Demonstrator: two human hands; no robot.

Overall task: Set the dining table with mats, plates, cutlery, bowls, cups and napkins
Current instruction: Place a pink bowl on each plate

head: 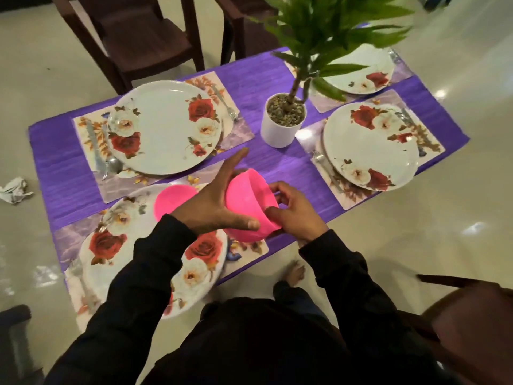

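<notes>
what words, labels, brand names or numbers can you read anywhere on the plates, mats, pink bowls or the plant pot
None: no readable text shows in this view.
Plates: only printed roses, no lettering.
Mats: flower and leaf patterns, no words.
Pink bowl held in both hands: plain surface, no mark seen.
White plant pot: blank.
Crumpled paper on the floor: too small and blurred to tell.

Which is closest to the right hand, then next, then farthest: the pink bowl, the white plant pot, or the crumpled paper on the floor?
From the right hand:
1. Pink plastic bowl, held in it.
2. White plant pot, mid-table beyond.
3. Crumpled white paper, on the floor far left.
</notes>
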